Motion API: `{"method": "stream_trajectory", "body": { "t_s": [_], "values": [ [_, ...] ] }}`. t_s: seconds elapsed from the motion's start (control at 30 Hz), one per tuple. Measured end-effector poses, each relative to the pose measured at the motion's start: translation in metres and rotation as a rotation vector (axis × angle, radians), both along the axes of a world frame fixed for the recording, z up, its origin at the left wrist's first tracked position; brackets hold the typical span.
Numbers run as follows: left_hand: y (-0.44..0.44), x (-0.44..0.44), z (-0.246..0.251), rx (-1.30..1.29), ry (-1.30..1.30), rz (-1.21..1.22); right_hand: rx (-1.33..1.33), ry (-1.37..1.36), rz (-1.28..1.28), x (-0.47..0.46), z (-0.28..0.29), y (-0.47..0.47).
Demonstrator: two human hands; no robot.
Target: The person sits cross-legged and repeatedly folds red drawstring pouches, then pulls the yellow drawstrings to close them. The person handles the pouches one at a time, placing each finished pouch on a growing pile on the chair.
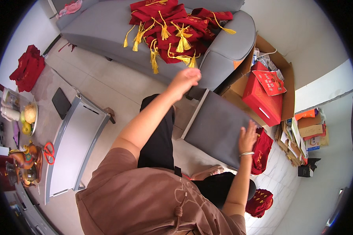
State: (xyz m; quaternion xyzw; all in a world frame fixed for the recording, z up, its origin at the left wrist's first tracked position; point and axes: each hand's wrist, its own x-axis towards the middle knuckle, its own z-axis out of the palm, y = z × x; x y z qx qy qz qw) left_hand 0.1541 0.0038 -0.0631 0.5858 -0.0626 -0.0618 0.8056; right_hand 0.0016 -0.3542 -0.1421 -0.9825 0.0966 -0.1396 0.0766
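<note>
My left hand [186, 82], loosely curled with nothing visible in it, is in the air in front of the grey sofa [100, 29]. Beyond it a heap of red cloth bags [172, 32] with yellow tasselled cords lies on the sofa seat. My right hand [247, 139], with a bangle at the wrist, has its fingers spread over the right side of a dark grey padded stool [214, 126]. Beside that hand, at the stool's edge, is a stack of red cloth [261, 152] with gold print; whether my fingers touch it I cannot tell.
A cardboard box [260, 44] holding a red gift box [263, 97] stands beside the sofa arm. Flattened cardboard [291, 141] leans by the wall. Another red bundle [259, 202] is low at right. The left table [45, 111] bears a phone [61, 102], red-handled scissors [49, 153] and red cloth [29, 67].
</note>
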Motion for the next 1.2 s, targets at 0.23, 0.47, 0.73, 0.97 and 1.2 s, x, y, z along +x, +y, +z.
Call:
{"method": "stream_trajectory", "body": {
  "t_s": [0.23, 0.47, 0.73, 0.97, 1.2],
  "values": [
    [0.092, 0.081, -0.015, -0.438, 0.359, 0.420, 0.139, 0.036, 0.045, -0.006, -0.049, 0.119],
    [0.138, 0.137, -0.019, -0.577, 0.224, 0.668, 0.011, 0.011, 0.117, -0.014, -0.046, 0.137],
    [0.190, 0.219, 0.022, -0.648, 0.167, 0.777, -0.003, 0.070, 0.082, -0.011, -0.040, 0.141],
    [0.204, 0.297, 0.026, -0.592, 0.166, 0.813, 0.001, 0.101, 0.075, -0.008, -0.031, 0.146],
    [0.212, 0.341, 0.019, -0.602, 0.261, 0.877, 0.026, 0.119, 0.078, -0.005, -0.027, 0.148]
  ]
}}
